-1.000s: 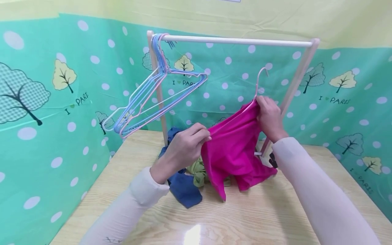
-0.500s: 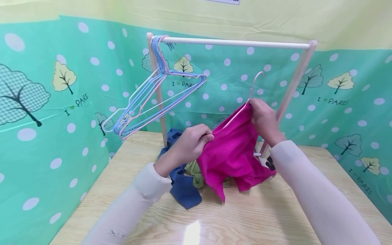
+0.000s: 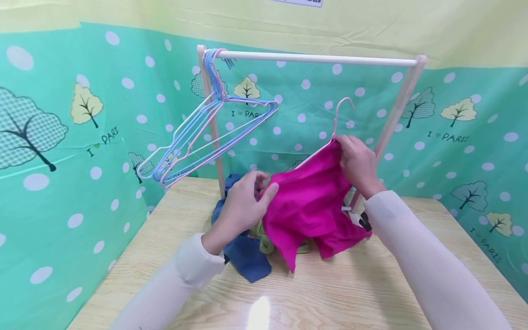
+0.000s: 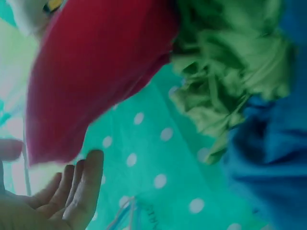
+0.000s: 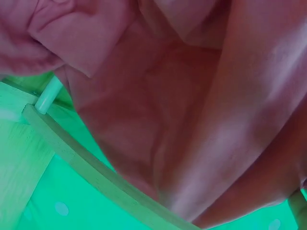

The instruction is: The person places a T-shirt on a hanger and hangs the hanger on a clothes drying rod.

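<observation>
A magenta garment point(image 3: 305, 201) hangs over a pink hanger point(image 3: 336, 114), whose hook stands up above the cloth. My right hand point(image 3: 358, 160) grips the garment and the hanger together just below the hook. Beside the garment's left corner, my left hand point(image 3: 243, 201) has its thumb and fingers spread apart. In the left wrist view the fingers of the left hand point(image 4: 72, 191) lie just below the end of the red-looking cloth point(image 4: 100, 72), with nothing pinched. Magenta cloth fills most of the right wrist view, and the right hand is almost wholly outside it.
Behind stands a clothes rack point(image 3: 317, 57) with several blue, pink and white hangers point(image 3: 214, 110) at its left end. On the wooden table point(image 3: 330, 293) lie blue cloth point(image 3: 249, 259) and green cloth point(image 3: 266, 238). A dark item point(image 3: 365, 221) sits near the rack's right foot.
My left hand has let go of the garment's left edge, spread its fingers and moved slightly left. The hanger and right hand have shifted a little left; the hanger's left arm has slipped under the cloth.
</observation>
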Available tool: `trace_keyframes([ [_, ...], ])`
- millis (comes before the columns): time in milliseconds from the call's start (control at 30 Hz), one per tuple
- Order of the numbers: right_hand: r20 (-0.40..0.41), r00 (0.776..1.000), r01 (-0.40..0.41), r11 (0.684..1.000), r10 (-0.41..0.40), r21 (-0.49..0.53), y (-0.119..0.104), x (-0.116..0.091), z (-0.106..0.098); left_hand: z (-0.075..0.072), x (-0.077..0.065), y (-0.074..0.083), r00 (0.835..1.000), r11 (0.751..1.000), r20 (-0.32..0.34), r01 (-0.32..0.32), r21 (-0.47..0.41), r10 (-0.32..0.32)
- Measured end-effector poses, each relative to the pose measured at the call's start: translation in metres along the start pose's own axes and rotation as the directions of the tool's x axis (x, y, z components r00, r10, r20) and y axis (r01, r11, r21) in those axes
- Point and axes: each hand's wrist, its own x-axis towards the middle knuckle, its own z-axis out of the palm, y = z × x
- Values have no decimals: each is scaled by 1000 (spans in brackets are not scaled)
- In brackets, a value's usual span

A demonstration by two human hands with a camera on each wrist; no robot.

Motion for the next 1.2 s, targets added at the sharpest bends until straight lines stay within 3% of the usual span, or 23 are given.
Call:
trace_keyframes([
  [100, 11, 999, -35, 999, 36, -15, 2, 0, 0, 2, -12, -4, 983, 986, 86, 158, 58, -163],
  [167, 12, 998, -59, 998, 59, -24, 3, 0, 1, 4, -16, -8, 967, 974, 135, 204, 95, -216],
  [267, -14, 996, -84, 996, 84, -28, 5, 0, 0, 5, -18, -14, 972, 977, 136, 174, 120, -190],
  [367, -43, 995, -96, 995, 94, -25, 6, -1, -1, 3, -16, -19, 987, 984, 61, 141, 112, -148],
  [467, -58, 992, -117, 993, 116, -15, 6, -2, -4, -5, -14, -21, 989, 988, -10, 150, 47, -150],
  [633, -79, 987, -141, 990, 140, 0, 7, -4, -4, -25, -10, -26, 990, 991, -60, 128, -43, -131],
  [900, -54, 996, -70, 997, 71, 20, 8, -6, -4, -53, 0, -35, 979, 995, -180, 99, 25, -93],
  [1200, -27, 999, 29, 998, -28, 58, 15, -7, -4, -56, 5, -39, 966, 991, -257, 61, 118, -29],
])
